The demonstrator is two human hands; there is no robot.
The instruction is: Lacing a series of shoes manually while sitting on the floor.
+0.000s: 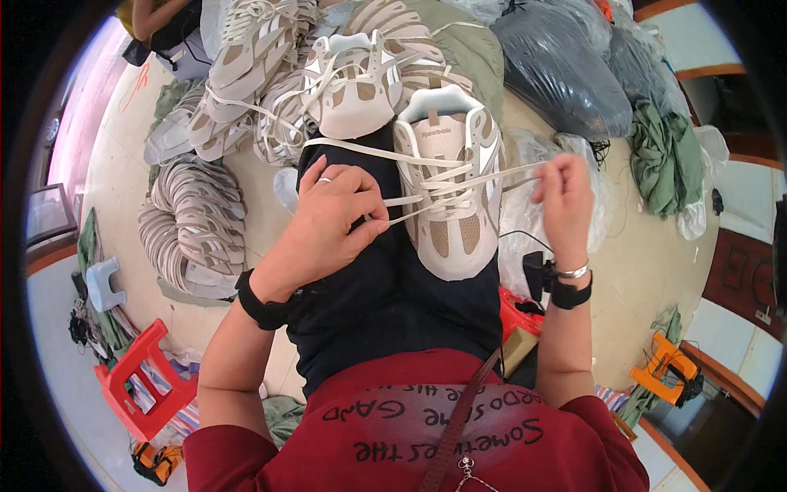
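Observation:
Across my thigh lies a beige and white sneaker upper [453, 246], its toe toward me and no sole visible. A cream shoelace [500, 175] runs through its lower eyelets. My right hand [566, 201] pinches one stretch of lace and holds it taut out to the right. On the other side, my left hand [338, 211] grips lace between thumb and fingers, drawn out left of the upper. Another loose lace end arcs above my left hand. Just beyond my knee rests a second upper [354, 94] with lace through it.
Stacked uppers [193, 225] lie on the floor at left, with more piled ahead. A dark plastic bag [561, 70] and green cloth [668, 156] sit at far right. A red stool [147, 381] stands at lower left, an orange stool [666, 369] at right.

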